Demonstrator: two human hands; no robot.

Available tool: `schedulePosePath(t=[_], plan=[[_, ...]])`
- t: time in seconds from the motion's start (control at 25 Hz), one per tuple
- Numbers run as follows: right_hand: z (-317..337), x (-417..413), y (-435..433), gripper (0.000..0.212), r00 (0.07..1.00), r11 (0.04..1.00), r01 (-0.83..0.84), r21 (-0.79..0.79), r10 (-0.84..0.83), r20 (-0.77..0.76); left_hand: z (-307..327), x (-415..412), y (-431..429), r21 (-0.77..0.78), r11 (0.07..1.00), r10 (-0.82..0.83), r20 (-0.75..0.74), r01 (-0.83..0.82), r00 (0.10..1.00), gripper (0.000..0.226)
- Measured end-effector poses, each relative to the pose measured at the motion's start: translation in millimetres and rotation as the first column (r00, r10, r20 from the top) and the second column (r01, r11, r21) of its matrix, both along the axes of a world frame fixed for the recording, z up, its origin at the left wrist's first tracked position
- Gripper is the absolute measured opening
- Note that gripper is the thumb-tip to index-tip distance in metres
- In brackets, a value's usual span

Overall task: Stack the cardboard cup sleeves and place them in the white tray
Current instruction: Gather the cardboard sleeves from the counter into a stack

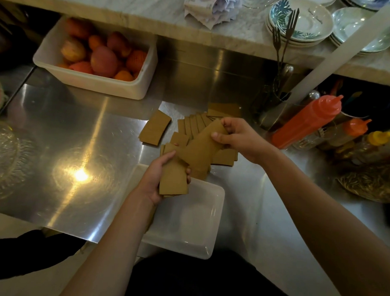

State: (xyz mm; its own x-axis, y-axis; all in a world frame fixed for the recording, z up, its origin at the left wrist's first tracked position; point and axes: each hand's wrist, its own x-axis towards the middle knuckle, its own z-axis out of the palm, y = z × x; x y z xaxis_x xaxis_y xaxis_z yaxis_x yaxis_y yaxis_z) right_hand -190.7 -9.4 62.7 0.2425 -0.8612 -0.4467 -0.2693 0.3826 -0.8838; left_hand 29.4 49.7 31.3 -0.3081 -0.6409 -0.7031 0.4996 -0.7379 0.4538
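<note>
Stacking mid-frame: left hand clamps a sleeve stack over the empty white tray, right hand pinches one sleeve; best squared edge-to-edge before releasing; loose sleeves remain on the surface.

Bare forearms, no sleeves or rings; dark clothing below.

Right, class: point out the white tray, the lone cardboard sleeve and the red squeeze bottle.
white tray (pixel 211 220): head view, bare floor near its right wall.
lone cardboard sleeve (pixel 154 130): head view, middle of its flat face.
red squeeze bottle (pixel 307 122): head view, mid-body.
</note>
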Motion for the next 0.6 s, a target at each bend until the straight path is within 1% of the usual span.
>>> schedulePosePath(t=[0.08, 0.12, 0.16, 0.2, 0.28, 0.36, 0.4, 0.44, 0.48, 0.52, 0.6], plan=[[-4.8, 6.9, -11.5, 0.026, 0.998, 0.999, 0.037, 0.007, -0.036, -0.060, -1.2, 11.7, -0.9, 0.001, 0.999, 0.050, -0.044, -0.050, 0.998, 0.025], [-7.8, 12.1, -18.9, 0.029, 0.994, 0.999, 0.041, 0.009, -0.039, -0.103, -1.6, 18.0, -1.4, 0.001, 0.997, 0.075, -0.049, -0.075, 0.996, 0.031], [-12.9, 19.0, -27.4, 0.035, 0.988, 0.999, 0.036, 0.008, -0.034, -0.151, -0.9, 23.9, -0.9, 0.004, 0.996, 0.092, -0.034, -0.092, 0.995, 0.036], [-18.6, 26.8, -35.8, 0.042, 0.980, 1.000, 0.030, 0.010, -0.027, -0.198, 0.4, 28.4, 0.0, -0.006, 0.995, 0.102, -0.022, -0.102, 0.995, 0.034], [-29.9, 43.0, -51.2, 0.049, 0.956, 1.000, -0.014, 0.007, 0.016, -0.292, 5.7, 36.0, 3.8, -0.033, 0.991, 0.127, -0.014, -0.128, 0.992, 0.022], [-41.2, 62.0, -62.7, 0.049, 0.917, 0.996, -0.088, 0.005, 0.083, -0.389, 9.1, 45.3, 8.0, -0.053, 0.985, 0.162, -0.015, -0.163, 0.987, 0.024], [-47.6, 68.8, -66.0, 0.047, 0.876, 0.989, -0.146, 0.001, 0.130, -0.465, 9.4, 48.8, 9.7, -0.062, 0.982, 0.178, -0.014, -0.179, 0.984, 0.029], [-54.6, 77.4, -68.9, 0.047, 0.805, 0.972, -0.234, -0.002, 0.193, -0.562, 8.8, 53.5, 11.4, -0.064, 0.979, 0.194, -0.003, -0.194, 0.981, 0.033], [-61.5, 85.1, -70.3, 0.048, 0.711, 0.945, -0.327, 0.009, 0.252, -0.657, 7.3, 57.5, 12.8, -0.065, 0.978, 0.200, 0.004, -0.200, 0.980, 0.035], [-68.3, 92.0, -70.9, 0.050, 0.630, 0.917, -0.397, 0.027, 0.294, -0.719, 7.1, 60.4, 14.3, -0.065, 0.977, 0.204, 0.007, -0.203, 0.979, 0.036], [-82.1, 102.6, -69.9, 0.052, 0.529, 0.896, -0.437, 0.083, 0.330, -0.782, 6.7, 65.5, 17.2, -0.059, 0.975, 0.215, 0.001, -0.214, 0.977, 0.037]])
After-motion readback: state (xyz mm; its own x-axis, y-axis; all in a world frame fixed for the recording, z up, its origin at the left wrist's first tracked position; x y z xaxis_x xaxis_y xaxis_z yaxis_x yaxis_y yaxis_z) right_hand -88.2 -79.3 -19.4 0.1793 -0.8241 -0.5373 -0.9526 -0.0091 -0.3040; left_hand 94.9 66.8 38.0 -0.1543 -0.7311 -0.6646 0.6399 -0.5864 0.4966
